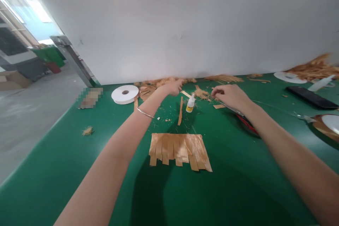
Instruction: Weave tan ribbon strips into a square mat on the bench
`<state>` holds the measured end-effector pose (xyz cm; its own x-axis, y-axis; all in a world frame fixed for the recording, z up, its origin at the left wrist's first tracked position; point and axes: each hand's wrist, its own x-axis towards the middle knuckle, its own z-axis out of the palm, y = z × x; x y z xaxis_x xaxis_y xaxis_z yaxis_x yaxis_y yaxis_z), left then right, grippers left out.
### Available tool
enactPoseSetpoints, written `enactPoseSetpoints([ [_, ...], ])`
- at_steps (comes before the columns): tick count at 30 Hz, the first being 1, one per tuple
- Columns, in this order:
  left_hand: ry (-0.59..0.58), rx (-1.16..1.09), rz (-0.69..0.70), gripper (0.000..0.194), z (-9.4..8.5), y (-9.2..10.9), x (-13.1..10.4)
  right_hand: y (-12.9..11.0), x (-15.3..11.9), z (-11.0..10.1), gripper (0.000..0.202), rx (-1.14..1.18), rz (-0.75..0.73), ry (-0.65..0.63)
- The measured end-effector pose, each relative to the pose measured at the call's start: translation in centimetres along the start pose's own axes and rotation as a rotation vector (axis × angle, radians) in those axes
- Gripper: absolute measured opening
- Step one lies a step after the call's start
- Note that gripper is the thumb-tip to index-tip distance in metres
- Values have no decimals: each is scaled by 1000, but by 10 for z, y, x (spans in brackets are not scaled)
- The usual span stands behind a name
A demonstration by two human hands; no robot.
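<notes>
My left hand (174,87) reaches to the back of the green table, beside a heap of loose tan fibres (165,82). Its fingers look slightly apart, with nothing visible in them. To the right, my right hand (229,95) has curled fingers close to a tuft of fine fibre (201,94); whatever they pinch is too small to make out. Beneath the right wrist lies a red-handled tool (247,124), partly hidden. Between the hands stands a small white bottle with a yellow label (190,104). Nearer me lies a mat of overlapping tan strips (180,150) with an uneven lower edge.
A white tape roll (120,95) lies left of my left hand. Loose tan strips (180,111) are scattered mid-table. At right are a black phone (312,97), a white-tipped bottle (320,84) and a fibre bundle (315,69). A white panel (180,35) closes off the back.
</notes>
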<state>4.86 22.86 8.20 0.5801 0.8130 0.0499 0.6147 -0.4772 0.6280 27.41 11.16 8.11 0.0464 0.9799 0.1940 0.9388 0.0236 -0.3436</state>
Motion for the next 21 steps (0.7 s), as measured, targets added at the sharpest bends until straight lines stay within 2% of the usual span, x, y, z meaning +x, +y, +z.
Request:
enactPoseSetpoints([
  [2, -74, 66, 15, 79, -1, 1, -4, 0, -2, 0, 21, 2, 7, -6],
  [4, -110, 173, 22, 84, -4, 4, -8, 1, -4, 0, 22, 4, 17, -4],
  [7, -50, 278, 23, 60, -11, 9, -19, 4, -11, 5, 22, 18, -34, 22],
  [9, -7, 288, 33, 45, -13, 12, -34, 3, -20, 10, 21, 39, -107, 13],
  [10, 34, 303, 38, 39, -14, 14, -44, 0, -26, 12, 20, 51, -148, -13],
  [12, 203, 380, 56, 30, -11, 19, -70, -11, -40, 15, 18, 69, -240, -103],
  [13, 221, 398, 94, 27, -7, 21, -85, -19, -48, 17, 18, 68, -294, -160],
  [15, 187, 453, 168, 25, 3, 27, -117, -37, -64, 18, 19, 43, -407, -284],
  [17, 84, 539, 249, 27, 16, 31, -147, -56, -78, 21, 21, 5, -510, -370],
  [21, -57, 631, 314, 24, 43, 30, -191, -80, -92, 32, 19, -62, -672, -408],
])
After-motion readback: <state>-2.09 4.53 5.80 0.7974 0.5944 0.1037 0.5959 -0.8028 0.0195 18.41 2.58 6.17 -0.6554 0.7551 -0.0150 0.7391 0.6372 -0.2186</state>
